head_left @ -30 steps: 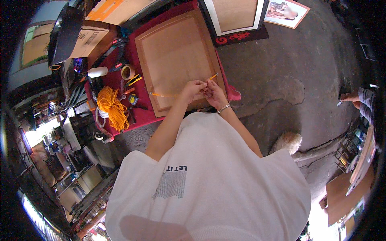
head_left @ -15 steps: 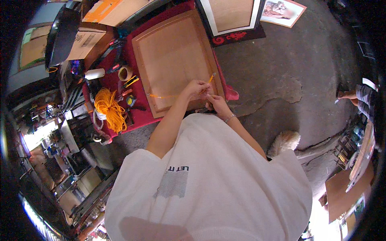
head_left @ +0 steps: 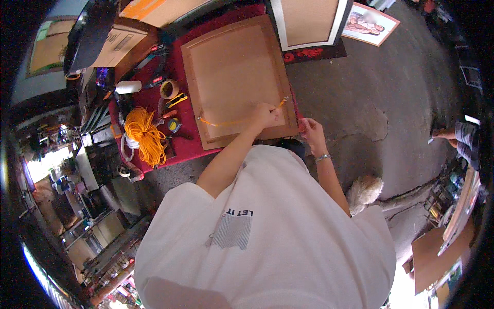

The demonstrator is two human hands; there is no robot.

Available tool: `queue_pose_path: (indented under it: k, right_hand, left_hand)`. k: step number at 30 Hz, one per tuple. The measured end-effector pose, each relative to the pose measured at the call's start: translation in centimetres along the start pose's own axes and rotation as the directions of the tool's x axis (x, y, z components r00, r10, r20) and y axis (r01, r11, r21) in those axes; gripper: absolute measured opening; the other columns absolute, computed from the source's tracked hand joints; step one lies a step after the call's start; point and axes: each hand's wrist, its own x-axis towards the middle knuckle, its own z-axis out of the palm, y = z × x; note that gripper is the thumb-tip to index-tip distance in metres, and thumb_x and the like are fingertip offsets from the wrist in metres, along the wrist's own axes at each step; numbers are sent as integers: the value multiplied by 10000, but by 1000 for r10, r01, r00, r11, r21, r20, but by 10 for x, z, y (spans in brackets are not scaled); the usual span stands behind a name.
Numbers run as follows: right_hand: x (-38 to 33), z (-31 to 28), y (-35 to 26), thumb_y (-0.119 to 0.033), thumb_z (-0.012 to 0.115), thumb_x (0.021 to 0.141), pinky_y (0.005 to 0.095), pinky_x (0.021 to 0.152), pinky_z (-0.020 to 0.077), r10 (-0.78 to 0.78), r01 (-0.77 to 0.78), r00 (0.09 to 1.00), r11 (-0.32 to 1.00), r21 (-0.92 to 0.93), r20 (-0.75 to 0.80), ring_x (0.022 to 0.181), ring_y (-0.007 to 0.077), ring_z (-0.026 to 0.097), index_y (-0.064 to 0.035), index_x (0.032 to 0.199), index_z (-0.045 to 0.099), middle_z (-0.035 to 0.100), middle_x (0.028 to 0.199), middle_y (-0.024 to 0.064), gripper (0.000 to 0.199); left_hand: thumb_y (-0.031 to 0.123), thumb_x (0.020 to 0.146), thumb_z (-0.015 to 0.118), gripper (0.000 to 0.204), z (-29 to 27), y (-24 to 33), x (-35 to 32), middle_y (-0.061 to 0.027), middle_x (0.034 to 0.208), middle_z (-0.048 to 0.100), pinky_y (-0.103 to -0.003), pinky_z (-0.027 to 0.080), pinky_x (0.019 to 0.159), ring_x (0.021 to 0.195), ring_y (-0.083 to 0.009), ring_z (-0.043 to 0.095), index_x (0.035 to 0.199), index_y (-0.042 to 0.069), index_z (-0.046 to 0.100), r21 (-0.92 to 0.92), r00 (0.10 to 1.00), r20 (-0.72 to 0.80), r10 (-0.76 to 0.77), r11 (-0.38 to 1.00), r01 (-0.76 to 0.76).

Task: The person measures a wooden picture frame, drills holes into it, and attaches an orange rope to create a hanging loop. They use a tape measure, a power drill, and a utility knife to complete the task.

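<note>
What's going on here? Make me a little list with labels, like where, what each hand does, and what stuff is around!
Place: red-covered worktable on a grey concrete floor
Main thing: large brown board-backed picture frame lying flat, back up
Left hand: rests on the frame, pinching a thin orange cord that runs across the lower part of the back
Right hand: at the frame's lower right corner, touching the edge
Nearby: bundle of orange cord, roll of brown tape, white-framed board leaning behind
</note>
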Motion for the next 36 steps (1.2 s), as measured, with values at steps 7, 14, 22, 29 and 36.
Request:
queue_pose_path:
  k: [7,14,22,29,36]
  right_hand:
    - [8,69,-35,-242,680,936,354,723,521,-613,533,780,549,-644,122,838,232,662,-39,1017,716,715,992,100,222]
    - [18,167,-11,-194,636,885,439,1022,428,-248,752,608,-128,-647,755,1103,309,622,-79,970,651,672,1122,118,144]
    - [-4,179,-27,-201,615,916,450,921,479,-276,677,725,113,-728,631,1002,335,645,-73,980,640,668,1026,121,146]
    - [5,199,-4,-360,644,931,491,762,517,-165,525,842,34,-851,513,841,357,671,-32,896,669,698,951,156,331]
    - [-34,232,-88,-410,624,964,505,652,473,-418,391,881,376,-840,223,633,371,608,-31,726,643,620,651,177,448]
  left_hand:
    - [329,879,704,312,-63,-48,-95,-151,1034,705,-479,453,968,1033,-318,651,1087,98,735,369,969,-28,244,904,-217]
    - [270,871,710,336,-132,-138,-132,-129,1149,662,-462,436,1038,1118,-344,607,1151,85,675,537,794,-137,593,718,-443]
    - [200,865,696,225,-155,-210,-97,-140,1029,670,-464,478,949,1013,-365,608,1057,83,714,429,820,-47,570,753,-499]
    - [244,868,705,204,-163,-211,-79,-146,1027,679,-476,474,914,1006,-370,605,990,82,725,407,868,-25,495,798,-444]
    - [487,886,696,588,-184,-202,-91,-204,1216,637,-489,433,993,1170,-403,575,1261,41,620,241,682,-616,394,919,-313]
